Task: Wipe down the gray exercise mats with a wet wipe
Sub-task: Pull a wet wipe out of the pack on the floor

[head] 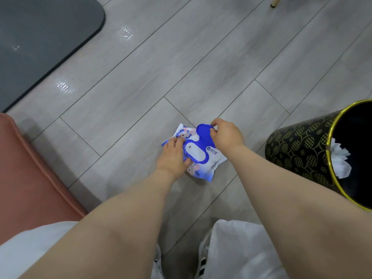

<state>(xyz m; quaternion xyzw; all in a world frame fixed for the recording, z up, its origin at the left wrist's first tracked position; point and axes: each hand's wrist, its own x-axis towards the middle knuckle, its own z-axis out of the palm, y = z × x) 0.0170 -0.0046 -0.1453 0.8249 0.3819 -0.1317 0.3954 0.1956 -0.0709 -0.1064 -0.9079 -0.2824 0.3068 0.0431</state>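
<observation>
we find the wet wipe pack (198, 156) on the floor at frame centre; our left hand (174, 156) presses it flat, our right hand (225, 134) pinches the lifted blue lid (204, 133). we judge it soft, light, slippery; gray mat (40, 41) upper left

The soft plastic wet-wipe pack (209, 158) is white and blue with pink cartoon rabbits, and its rounded flip lid (204, 132) is solid deep blue. The flat rubber exercise mat (40, 37) is dark gray. The plank floor (181, 67) is pale gray woodgrain. The round waste bin (302, 150) is black with a gold geometric pattern and a gold rim. The padded seat (26, 168) is salmon pink.
</observation>
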